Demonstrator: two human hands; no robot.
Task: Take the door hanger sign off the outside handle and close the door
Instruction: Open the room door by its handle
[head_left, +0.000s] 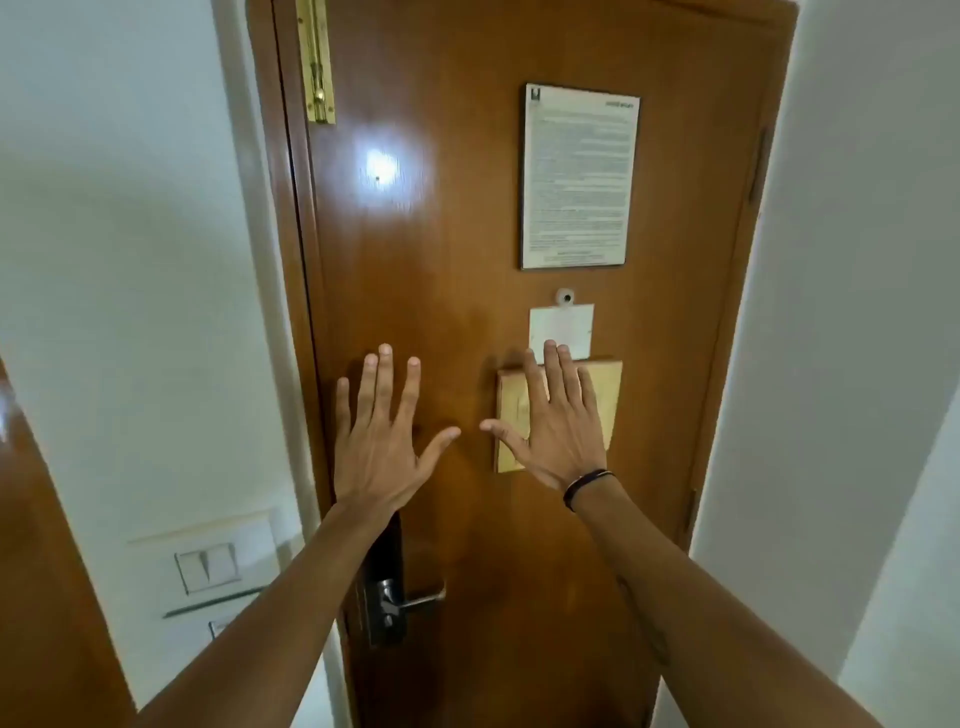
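The brown wooden door fills the middle of the view, seen from inside and lying shut in its frame. My left hand is spread flat against it near the latch edge, fingers apart, holding nothing. My right hand is also spread flat, resting over a light wooden plaque on the door. The inside lever handle on its black lock plate sits below my left forearm. No door hanger sign is visible; the outside handle is hidden behind the door.
A framed notice hangs high on the door above a peephole and a white card. A brass bolt sits at the top left. Light switches are on the left wall. White walls flank the door.
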